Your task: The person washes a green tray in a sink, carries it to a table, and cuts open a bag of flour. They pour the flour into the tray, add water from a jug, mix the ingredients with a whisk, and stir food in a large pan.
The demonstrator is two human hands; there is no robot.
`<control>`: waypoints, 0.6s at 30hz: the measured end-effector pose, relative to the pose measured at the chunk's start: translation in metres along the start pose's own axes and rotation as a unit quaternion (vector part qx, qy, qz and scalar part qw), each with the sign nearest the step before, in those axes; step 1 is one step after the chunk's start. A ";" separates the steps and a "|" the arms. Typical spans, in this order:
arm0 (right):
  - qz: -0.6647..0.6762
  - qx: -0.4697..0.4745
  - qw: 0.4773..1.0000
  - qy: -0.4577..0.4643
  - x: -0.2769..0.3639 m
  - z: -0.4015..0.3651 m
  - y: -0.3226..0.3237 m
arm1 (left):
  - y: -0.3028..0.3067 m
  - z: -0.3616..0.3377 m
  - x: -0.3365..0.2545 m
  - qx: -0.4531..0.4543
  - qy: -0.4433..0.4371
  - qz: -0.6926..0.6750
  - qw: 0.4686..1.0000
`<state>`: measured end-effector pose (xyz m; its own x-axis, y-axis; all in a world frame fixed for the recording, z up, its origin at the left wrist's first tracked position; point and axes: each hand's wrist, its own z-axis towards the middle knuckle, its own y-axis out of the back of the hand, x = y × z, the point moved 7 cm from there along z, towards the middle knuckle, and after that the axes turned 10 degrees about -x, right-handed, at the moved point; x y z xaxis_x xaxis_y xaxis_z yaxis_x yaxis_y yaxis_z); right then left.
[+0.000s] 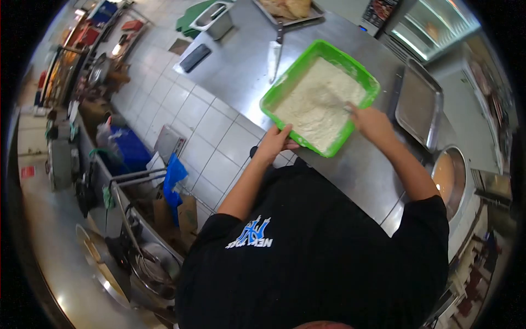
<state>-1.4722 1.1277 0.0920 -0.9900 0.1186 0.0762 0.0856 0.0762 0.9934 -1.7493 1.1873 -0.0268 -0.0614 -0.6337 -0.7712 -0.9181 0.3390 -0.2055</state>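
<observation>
My left hand (278,141) is clamped on the near rim of the green tray (350,63), thumb over the lip and fingers curled against the outside wall, so the grip is pinching the plastic edge. I judge that hold is there to stop the light tray from sliding on the smooth steel counter (241,77) while my other hand works inside it. The tray sits slantwise in front of me, close to the counter's edge, within easy reach of both arms.

My right hand (373,122) reaches over the tray's right side with its fingertips down in the pale flour mix (315,101) that covers the bottom. The fingers look stretched forward, but the tips are blurred and partly buried, so I cannot tell whether they are spread or closed on something under the flour.

A kitchen knife (275,54) lies just beyond the tray's far corner, blade pointing towards me, set aside out of the way of my arms. An empty metal baking sheet (419,107) lies just beside the tray on my right, near my working hand. Further back stands a small steel container (212,21), well apart from both hands
</observation>
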 end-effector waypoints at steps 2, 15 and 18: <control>-0.010 0.056 0.997 0.043 0.022 -0.008 0.003 | -0.001 -0.001 -0.002 0.007 0.006 -0.011 1.000; -0.011 0.082 0.996 0.024 0.008 -0.001 0.069 | 0.006 0.005 0.000 0.047 -0.008 0.012 0.999; -0.015 0.027 0.997 -0.069 0.000 0.008 0.098 | 0.010 0.003 0.003 0.047 0.007 0.019 0.999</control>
<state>-1.4630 1.1430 0.1882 -0.9676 0.2505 0.0312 0.0665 0.1335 0.9888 -1.7571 1.1909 -0.0326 -0.1021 -0.6291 -0.7706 -0.8745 0.4260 -0.2319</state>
